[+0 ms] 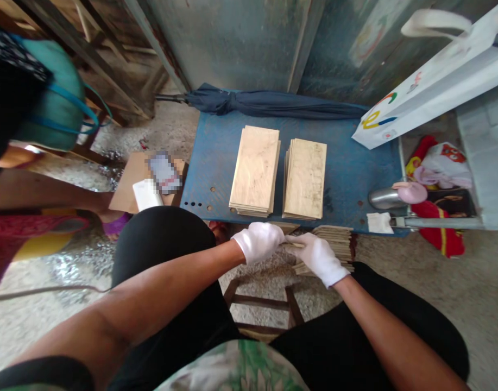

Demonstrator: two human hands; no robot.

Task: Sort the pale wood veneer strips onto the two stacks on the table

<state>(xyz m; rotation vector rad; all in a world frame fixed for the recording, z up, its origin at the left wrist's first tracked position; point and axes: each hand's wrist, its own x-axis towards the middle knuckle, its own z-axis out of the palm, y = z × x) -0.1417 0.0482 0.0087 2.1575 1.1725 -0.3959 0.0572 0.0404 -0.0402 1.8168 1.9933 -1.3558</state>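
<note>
A thin wooden board (292,244), seen nearly edge-on, is held between my two white-gloved hands in front of the blue table. My left hand (260,242) is closed on its left end. At the other end my right hand (322,257) pinches it, with the fingers pointing left. Two stacks of thin plywood boards lie on the table just beyond: the left stack (254,168) and the right stack (304,179), which has dark marks on top. Lower down, partly hidden by my right hand, is another pile of thin boards (336,237).
A folded dark umbrella (281,104) lies along the back of the blue table (346,163). To the right are a white paper bag (432,81) and a metal cup (383,198). A phone (164,171) rests on a cardboard box (128,174) at left, near another person's leg (49,190).
</note>
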